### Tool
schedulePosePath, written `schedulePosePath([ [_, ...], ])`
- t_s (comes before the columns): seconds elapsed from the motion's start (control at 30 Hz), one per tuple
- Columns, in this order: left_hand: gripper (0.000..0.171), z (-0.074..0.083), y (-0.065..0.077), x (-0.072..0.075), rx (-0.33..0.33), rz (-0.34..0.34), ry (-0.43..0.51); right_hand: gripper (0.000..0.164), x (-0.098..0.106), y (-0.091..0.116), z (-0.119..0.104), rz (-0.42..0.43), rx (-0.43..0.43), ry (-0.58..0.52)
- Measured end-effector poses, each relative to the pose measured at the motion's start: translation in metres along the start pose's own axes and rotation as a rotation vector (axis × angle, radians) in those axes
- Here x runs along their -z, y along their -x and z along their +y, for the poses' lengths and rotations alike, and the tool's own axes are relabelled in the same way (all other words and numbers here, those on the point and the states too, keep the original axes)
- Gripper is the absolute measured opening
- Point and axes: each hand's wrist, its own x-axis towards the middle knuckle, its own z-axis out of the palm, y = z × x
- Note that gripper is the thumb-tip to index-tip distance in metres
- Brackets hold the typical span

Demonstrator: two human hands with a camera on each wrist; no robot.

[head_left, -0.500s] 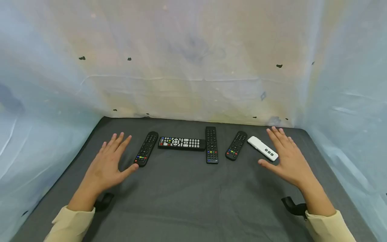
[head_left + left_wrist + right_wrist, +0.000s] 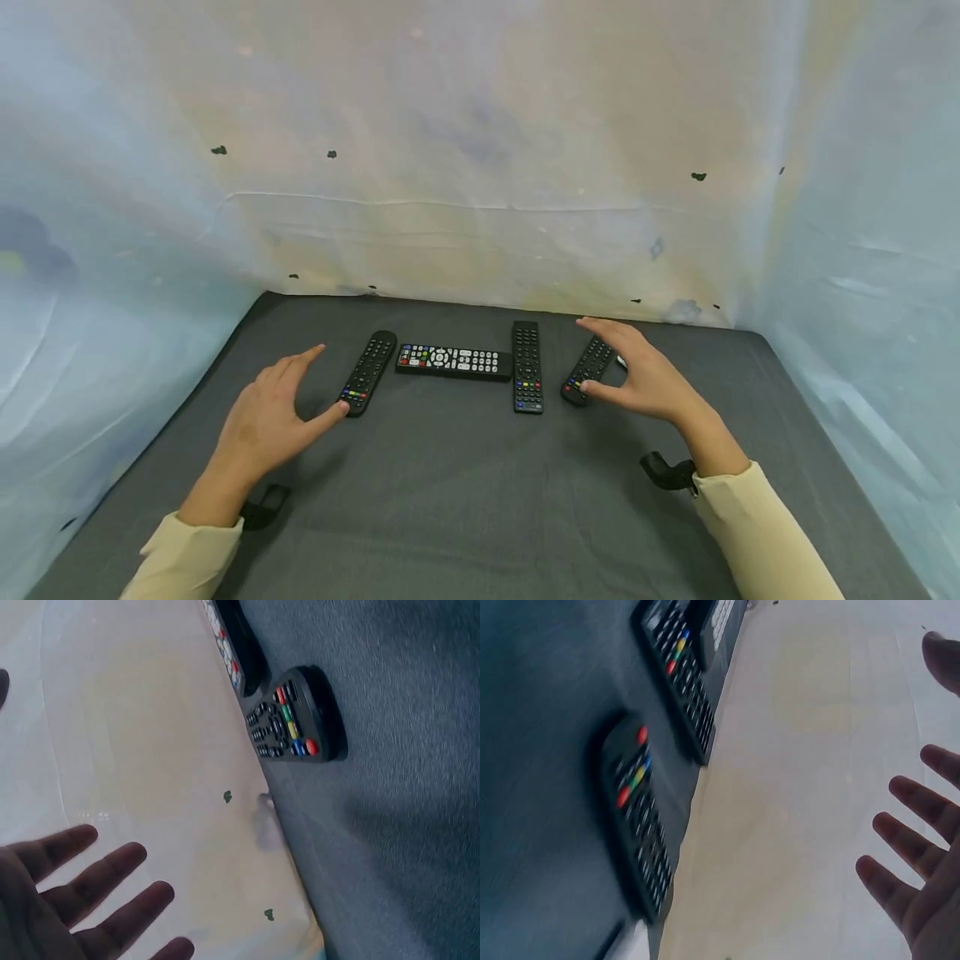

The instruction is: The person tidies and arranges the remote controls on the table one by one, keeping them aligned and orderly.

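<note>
Right fingers [image 2: 615, 333] now above black remote [image 2: 590, 362]

There are five remotes in all: four black remotes [image 2: 527, 367] and one white remote [image 2: 637, 945], of which only a sliver shows. Among the four black ones, one carries white buttons [image 2: 472, 361] and three carry dark keys. The left wrist view catches two of the black ones, the right wrist view three plus the white. Two hands are present, one left hand [image 2: 258, 425] and one right hand [image 2: 652, 383], with two cream sleeves [image 2: 765, 533], two black wrist mounts [image 2: 663, 472] and one table [image 2: 450, 483].
</note>
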Motion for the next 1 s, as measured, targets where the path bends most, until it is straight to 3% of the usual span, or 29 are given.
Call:
schedulePosePath([
  [0.27, 0.077, 0.005, 0.007, 0.0, 0.163, -0.027, 0.145, 0.07, -0.024, -0.053, -0.008, -0.048, 0.108, -0.085],
  [0.5, 0.072, 0.007, 0.011, -0.003, 0.223, -0.072, 0.214, 0.064, -0.045, -0.1, -0.017, -0.092, 0.201, -0.11],
  [0.63, 0.07, 0.008, 0.011, -0.009, 0.243, -0.064, 0.227, 0.062, -0.057, -0.121, -0.024, -0.097, 0.252, -0.119],
  [0.83, 0.068, 0.011, 0.01, -0.02, 0.292, -0.035, 0.262, 0.06, -0.073, -0.144, -0.038, -0.161, 0.241, -0.13],
  [1.0, 0.067, 0.013, 0.006, -0.024, 0.375, -0.053, 0.33, 0.057, -0.089, -0.16, -0.048, -0.221, 0.23, -0.144],
])
